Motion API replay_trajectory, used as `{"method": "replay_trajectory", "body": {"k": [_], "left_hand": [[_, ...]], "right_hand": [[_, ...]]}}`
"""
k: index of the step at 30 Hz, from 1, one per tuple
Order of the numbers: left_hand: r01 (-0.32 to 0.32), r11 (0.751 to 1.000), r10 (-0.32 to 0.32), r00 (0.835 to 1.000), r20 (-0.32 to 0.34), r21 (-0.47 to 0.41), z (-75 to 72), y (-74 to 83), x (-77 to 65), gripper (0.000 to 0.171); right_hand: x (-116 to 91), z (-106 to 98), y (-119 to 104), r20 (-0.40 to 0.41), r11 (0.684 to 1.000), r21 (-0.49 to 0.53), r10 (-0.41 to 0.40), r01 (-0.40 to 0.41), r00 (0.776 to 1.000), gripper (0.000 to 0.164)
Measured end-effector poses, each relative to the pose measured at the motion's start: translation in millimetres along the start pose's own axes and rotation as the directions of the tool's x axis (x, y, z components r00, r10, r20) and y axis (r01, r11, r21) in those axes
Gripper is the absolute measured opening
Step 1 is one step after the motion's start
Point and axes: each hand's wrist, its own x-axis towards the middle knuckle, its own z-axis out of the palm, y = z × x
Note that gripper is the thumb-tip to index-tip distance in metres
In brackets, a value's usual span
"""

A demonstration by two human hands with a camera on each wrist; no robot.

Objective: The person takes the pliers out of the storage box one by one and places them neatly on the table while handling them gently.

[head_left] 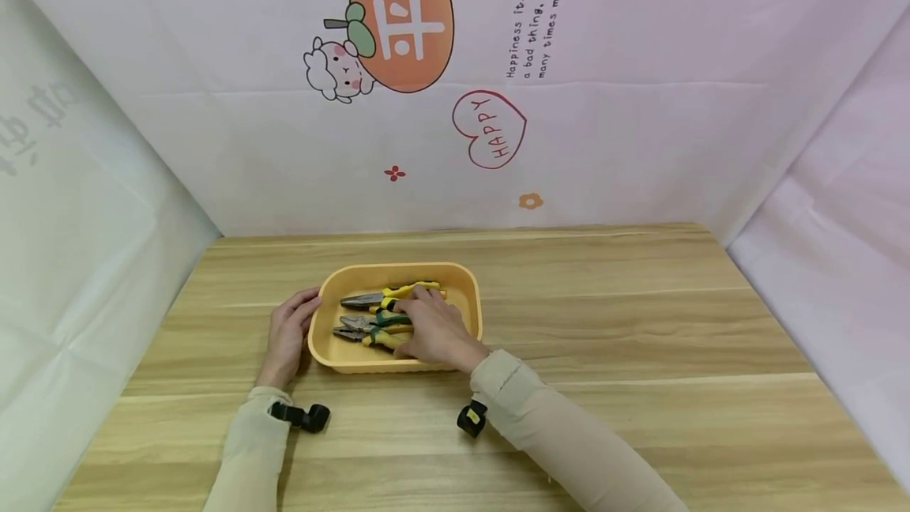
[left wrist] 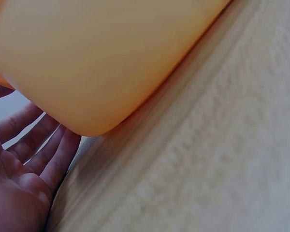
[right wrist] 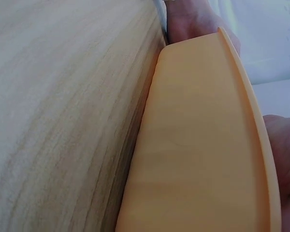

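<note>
My left hand (head_left: 287,334) touching bin (head_left: 377,367), fingers nearly straight; right hand (head_left: 439,329) lying over pliers (head_left: 374,320), can't tell grip. Judging pliers heavy, stiff; handles (head_left: 411,288) offering best hold.

right hand (head_left: 438,330) part-hides pliers (head_left: 374,336); text (head_left: 538,18) cropped

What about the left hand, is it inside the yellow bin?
No, the head view shows the left hand at the outer left side of the bin; the right hand reaches inside, over the pliers.
</note>
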Motion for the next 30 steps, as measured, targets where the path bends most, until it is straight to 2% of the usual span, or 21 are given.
{"method": "replay_trajectory", "body": {"k": [18,30], "left_hand": [[0.001,1.0,-0.001,1.0,-0.008,-0.002,-0.4,-0.6,-1.0,0.038],[0.004,1.0,-0.004,1.0,-0.001,0.02,-0.1,0.4,0.1,0.038]], "right_hand": [[-6,-22,4,-0.045,0.995,0.083,-0.05,0.054,0.998,0.065],[-12,-36,1,-0.066,0.99,0.138,-0.031,0.04,0.997,0.067]]}}
